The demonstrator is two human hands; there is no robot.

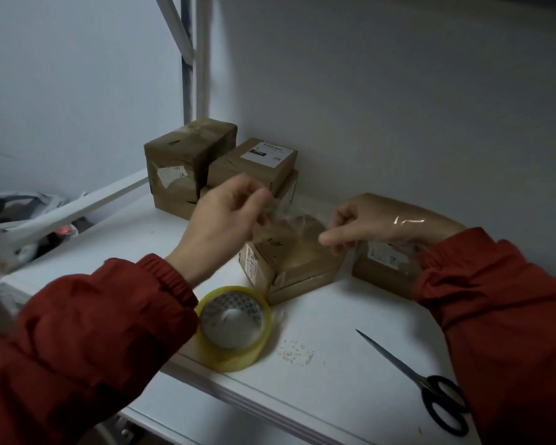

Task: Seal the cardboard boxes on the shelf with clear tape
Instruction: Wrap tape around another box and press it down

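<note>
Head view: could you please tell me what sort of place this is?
Probably a storeroom or parcel-packing corner: a white shelf against a bare wall, labelled cardboard boxes stacked on it, and a tape roll and scissors lying ready.

It looks like a storeroom or parcel-packing corner: a white shelf (334,358) on metal uprights (203,59) against a bare wall (398,91), taped cardboard boxes (174,162) bearing shipping labels (268,151) — a roll of clear tape (235,326) and scissors (430,390) lying beside them.
</note>
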